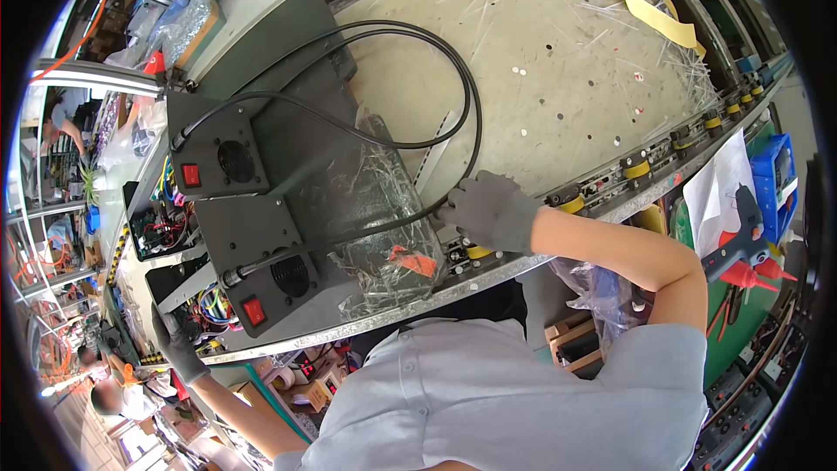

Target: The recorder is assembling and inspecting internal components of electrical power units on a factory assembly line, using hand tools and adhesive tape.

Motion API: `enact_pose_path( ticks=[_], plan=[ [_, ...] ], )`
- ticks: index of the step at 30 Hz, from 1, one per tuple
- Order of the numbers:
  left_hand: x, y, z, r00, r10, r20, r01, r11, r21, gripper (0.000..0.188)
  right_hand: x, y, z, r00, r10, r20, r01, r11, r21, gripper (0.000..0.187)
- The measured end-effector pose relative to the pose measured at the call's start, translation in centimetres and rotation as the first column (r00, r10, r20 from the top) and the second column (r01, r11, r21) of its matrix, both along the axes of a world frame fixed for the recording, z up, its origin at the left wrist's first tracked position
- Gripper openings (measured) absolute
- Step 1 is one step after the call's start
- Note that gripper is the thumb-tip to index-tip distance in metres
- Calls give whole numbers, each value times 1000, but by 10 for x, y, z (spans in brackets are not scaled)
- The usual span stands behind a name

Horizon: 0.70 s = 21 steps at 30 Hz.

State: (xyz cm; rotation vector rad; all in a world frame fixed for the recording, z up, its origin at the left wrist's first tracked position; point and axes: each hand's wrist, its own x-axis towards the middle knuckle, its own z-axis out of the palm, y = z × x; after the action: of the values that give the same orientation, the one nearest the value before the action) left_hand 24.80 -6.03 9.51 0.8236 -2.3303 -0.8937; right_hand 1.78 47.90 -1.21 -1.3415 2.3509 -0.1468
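Observation:
Two black metal boxes (240, 235) stand side by side on the left of the bench, each with a red rocker switch and a round fan grille. A thick black cable (475, 113) runs from them and loops over the bench. My right hand (493, 209), in a grey glove, is closed around the cable near the bench's front rail. My left hand (180, 344), also gloved, is at the front left by the nearer box. Its fingers meet the end of a bare metal panel (190, 286) beside exposed coloured wires (215, 303); part of its grip is hidden.
Clear plastic wrap (384, 235) lies next to the boxes. Rails with yellow rollers (636, 170) edge the bench, and white scraps litter its top. A glue gun (741, 249) and a blue bin (774, 174) sit at the right. A person (118, 397) is at the far left.

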Motion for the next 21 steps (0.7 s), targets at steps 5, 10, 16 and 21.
enact_pose_path(
  ticks=[5, 10, 16, 21],
  plan=[
    [-10, 14, 14, 997, -3, 81, -3, 997, 75, 58, -20, -5, -5, 967, -81, 241, 47, 989, 143, 24],
    [-45, 74, 87, 998, 22, 61, 18, 810, -586, 47, -56, 45, 6, 954, -117, 275, 99, 992, 80, 36],
    [-153, 204, 122, 759, -652, 3, 652, 759, 11, 50, -122, 92, 119, 810, -189, 555, 369, 900, -231, 35],
    [-229, 284, 104, 404, -914, -33, 844, 358, 400, 57, -102, -15, 196, 993, -49, -105, -51, 629, -776, 38]
  ],
)
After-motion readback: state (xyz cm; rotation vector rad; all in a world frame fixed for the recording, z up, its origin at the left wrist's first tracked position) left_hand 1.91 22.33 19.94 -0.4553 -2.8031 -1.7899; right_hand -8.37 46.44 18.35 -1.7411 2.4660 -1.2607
